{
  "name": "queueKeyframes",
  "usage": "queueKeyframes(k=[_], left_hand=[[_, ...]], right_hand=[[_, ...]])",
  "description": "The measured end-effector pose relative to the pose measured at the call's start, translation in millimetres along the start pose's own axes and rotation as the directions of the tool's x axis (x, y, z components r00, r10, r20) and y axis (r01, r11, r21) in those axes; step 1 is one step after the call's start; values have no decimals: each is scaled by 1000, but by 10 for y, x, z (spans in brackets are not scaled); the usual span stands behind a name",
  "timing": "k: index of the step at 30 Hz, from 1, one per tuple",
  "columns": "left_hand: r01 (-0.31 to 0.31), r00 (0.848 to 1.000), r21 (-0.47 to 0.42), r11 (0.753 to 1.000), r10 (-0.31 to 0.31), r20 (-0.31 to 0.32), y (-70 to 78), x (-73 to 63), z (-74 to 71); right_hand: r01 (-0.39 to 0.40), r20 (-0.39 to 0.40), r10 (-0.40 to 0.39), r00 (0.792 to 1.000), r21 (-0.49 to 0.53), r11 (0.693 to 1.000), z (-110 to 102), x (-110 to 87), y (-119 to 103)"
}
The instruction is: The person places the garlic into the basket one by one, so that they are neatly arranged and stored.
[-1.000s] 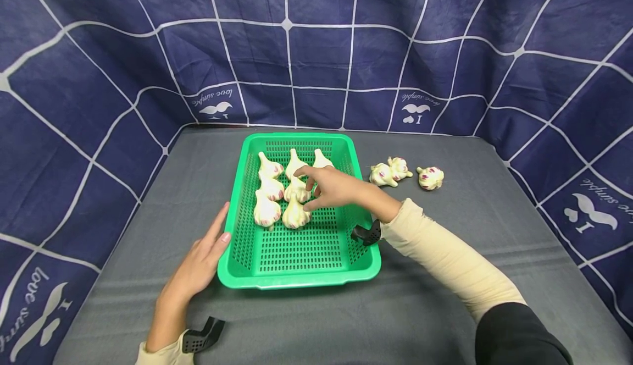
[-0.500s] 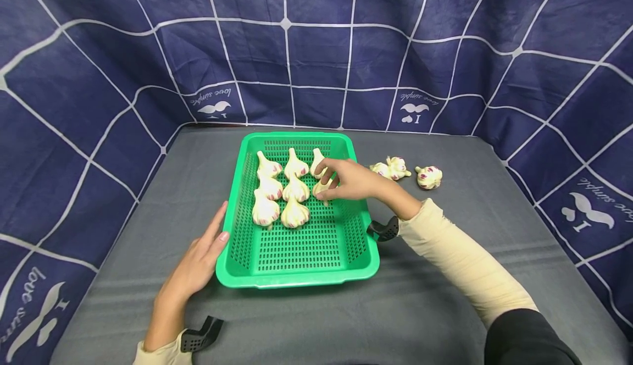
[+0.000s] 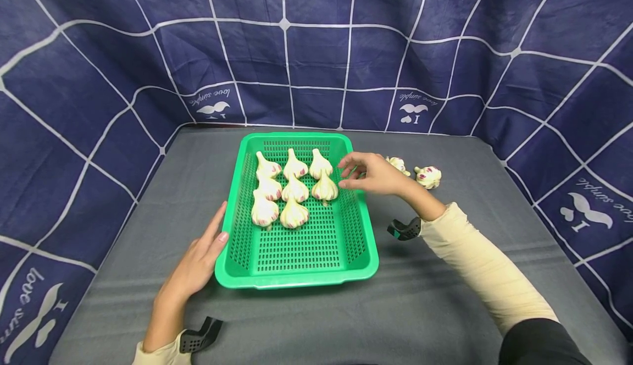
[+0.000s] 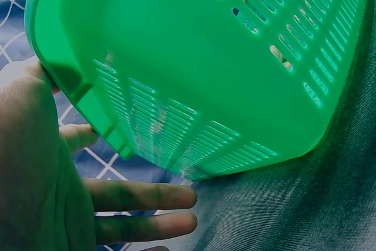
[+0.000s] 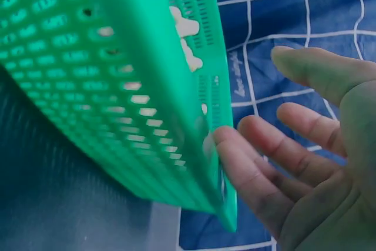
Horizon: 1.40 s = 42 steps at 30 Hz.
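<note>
A green plastic basket [image 3: 296, 282] with slotted walls holds several garlic bulbs in three columns. The right column has two bulbs, its nearer garlic bulb [image 3: 325, 188] just left of my right hand. My right hand [image 3: 373, 173] hovers over the basket's right rim with fingers loosely bent and nothing between them; the right wrist view shows the spread fingers [image 5: 282, 151] beside the rim. My left hand [image 3: 196, 258] rests along the basket's left side, fingers straight. In the left wrist view the left fingers [image 4: 147, 197] extend beside the slotted wall, with the thumb side at the rim.
Right of the basket, more garlic lies on the grey cloth [image 3: 445, 216]: one garlic bulb [image 3: 427, 177] in plain sight, another garlic bulb [image 3: 398, 164] partly behind my right hand. A blue checked curtain [image 3: 316, 51] stands behind and along both sides.
My right hand let go of a garlic bulb in the basket's right column, then moved right to the rim. My left hand stays at the left side.
</note>
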<state>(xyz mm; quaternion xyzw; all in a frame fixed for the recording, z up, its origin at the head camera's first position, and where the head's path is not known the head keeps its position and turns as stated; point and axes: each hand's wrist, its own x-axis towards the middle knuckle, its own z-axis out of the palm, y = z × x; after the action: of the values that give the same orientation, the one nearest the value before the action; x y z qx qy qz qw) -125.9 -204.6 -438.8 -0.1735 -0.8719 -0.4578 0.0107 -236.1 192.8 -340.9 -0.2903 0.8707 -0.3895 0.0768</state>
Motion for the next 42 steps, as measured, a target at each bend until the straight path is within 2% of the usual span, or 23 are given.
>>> queueKeyframes(k=[10,15,23,30,35,38,42], left_hand=[[0,1000,7,1000,0,-2,-2,-3,-7],[6,1000,2,1000,-6,6,-4,-3,-7],[11,1000,-1,1000,-11,7,-5,-2,-12],[4,1000,-1,1000,-4,3,-19,0,1],[0,1000,5,1000,0,3,-6,19,-5],[-2,1000,10,1000,2,2,0,18,-6],[-4,1000,12,1000,4,-4,-5,5,0]], right_hand=[[3,-132,-2,991,11,1000,-90,-139,179],[-23,-233,16,972,-27,999,-207,-200,285],[-130,-396,114,911,-13,991,-411,-282,512],[-239,-526,202,827,-2,971,-544,-391,750],[-329,-589,241,771,-45,943,-605,-484,934],[-352,-610,241,755,-66,934,-637,-540,1026],[-370,-617,254,745,-66,927,-666,-597,1131]])
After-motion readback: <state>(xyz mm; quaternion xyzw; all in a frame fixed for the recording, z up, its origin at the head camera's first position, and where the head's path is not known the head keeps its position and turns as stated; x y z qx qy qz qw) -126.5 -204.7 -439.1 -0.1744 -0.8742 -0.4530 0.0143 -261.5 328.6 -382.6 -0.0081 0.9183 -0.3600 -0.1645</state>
